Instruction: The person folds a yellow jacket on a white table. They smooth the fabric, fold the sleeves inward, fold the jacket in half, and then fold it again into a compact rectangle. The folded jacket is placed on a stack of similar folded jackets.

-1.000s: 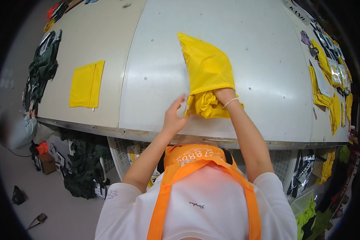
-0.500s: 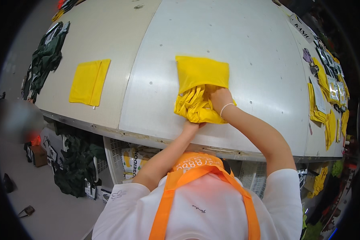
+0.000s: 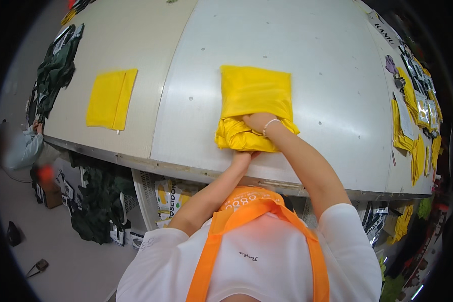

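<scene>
A yellow cloth pouch [image 3: 256, 90] lies in front of me on the table, its open mouth toward me. Bunched thin yellow fabric [image 3: 236, 137] fills the mouth and bulges out at the near side. My right hand [image 3: 260, 122] reaches into the mouth over this fabric, and its fingers are hidden under the pouch's upper layer. From below, my left hand [image 3: 245, 158] reaches under the near edge of the bundle, which covers its fingers. To the left lies a flat, folded yellow cloth piece [image 3: 110, 99] with a small white tag.
The pale table [image 3: 196, 121] has a worn front edge close to my body. Dark green garments [image 3: 55, 75] lie at its far left, near another person's sleeve [image 3: 27, 146]. Yellow cloth stacks [image 3: 403, 126] and packets line the right side. White crates [image 3: 145, 194] stand below.
My right hand has moved left inside the pouch mouth. The bunched fabric sits flatter, more of it under the upper layer. At the far left, another person's hand has come to the green garments.
</scene>
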`<act>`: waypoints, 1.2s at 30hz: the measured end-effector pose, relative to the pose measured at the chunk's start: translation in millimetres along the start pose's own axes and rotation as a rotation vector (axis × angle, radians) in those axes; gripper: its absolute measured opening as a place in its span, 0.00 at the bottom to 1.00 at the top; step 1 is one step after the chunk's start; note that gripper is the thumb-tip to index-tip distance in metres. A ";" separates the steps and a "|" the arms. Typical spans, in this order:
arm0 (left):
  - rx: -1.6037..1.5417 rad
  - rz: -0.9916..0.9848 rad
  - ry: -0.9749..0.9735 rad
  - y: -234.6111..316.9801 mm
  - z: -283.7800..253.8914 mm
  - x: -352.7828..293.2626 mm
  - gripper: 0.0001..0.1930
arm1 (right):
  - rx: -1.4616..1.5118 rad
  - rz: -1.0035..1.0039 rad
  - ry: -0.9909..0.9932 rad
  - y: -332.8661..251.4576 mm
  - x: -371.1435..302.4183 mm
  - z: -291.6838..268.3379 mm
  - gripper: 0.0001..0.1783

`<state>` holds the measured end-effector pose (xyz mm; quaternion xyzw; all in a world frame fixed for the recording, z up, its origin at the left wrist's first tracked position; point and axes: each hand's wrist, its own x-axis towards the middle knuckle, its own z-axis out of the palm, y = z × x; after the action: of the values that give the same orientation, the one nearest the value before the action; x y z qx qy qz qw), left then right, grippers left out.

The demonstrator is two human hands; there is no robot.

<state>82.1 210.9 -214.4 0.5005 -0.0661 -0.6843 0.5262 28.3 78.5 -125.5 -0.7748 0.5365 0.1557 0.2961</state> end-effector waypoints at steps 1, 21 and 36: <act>-0.015 0.001 -0.006 4.6 3.6 -4.8 0.18 | 0.013 0.012 0.017 -3.5 -7.2 -21.6 0.33; 0.377 0.141 -0.267 81.0 57.5 -17.6 0.12 | 1.514 -0.070 0.442 69.6 -95.9 62.6 0.12; 2.282 1.554 -0.327 140.9 139.3 -20.0 0.32 | 1.680 -0.051 0.382 52.2 -106.1 31.2 0.12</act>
<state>68.0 104.2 -46.8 0.3994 -0.9004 0.1619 0.0592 -57.4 163.4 -105.7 -0.3238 0.4968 -0.4323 0.6793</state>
